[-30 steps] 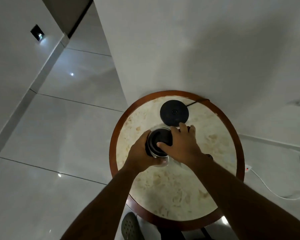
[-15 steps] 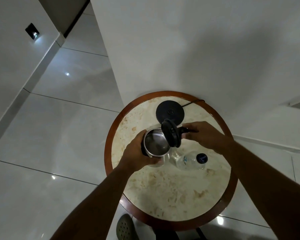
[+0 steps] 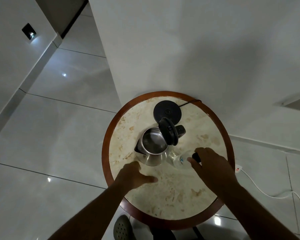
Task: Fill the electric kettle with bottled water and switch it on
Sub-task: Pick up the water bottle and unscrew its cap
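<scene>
Kettle (image 3: 152,146) mid-frame, lid (image 3: 168,131) up for pouring. Right hand (image 3: 210,163) closing around bottle (image 3: 180,159), grip unclear. Left hand (image 3: 135,175) empty, open, below kettle.

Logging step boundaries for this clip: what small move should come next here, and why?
Probably the right hand closing around the water bottle and lifting it. The kettle stands open on the table, lid raised, off its base; the bottle lies on its side, dark cap apparently on. The left hand is empty.
</scene>
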